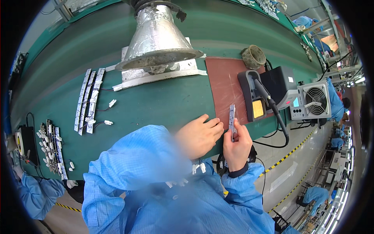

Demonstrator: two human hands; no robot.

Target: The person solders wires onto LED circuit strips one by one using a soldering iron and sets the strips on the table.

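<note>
My right hand (238, 147) pinches a narrow light-coloured circuit board strip (231, 117) between thumb and fingers. The strip stands nearly upright over the edge of a reddish-brown mat (221, 82). To its left, my left hand (200, 136) lies palm down by the bench edge, its fingers stretched and slightly bent. What is under that palm is hidden. White connectors (199, 168) hang on wires just below my left wrist. A soldering iron (263, 91) rests in its stand, with a yellow sponge (258, 109) in front, right of the strip.
Long LED strips (87, 102) with wired connectors lie on the green bench (156, 105). More strips (50, 146) are stacked farther left. A foil-covered hood (157, 35) stands at the back. Rightward are a bowl (253, 57), a soldering station (278, 85) and a fan unit (313, 100).
</note>
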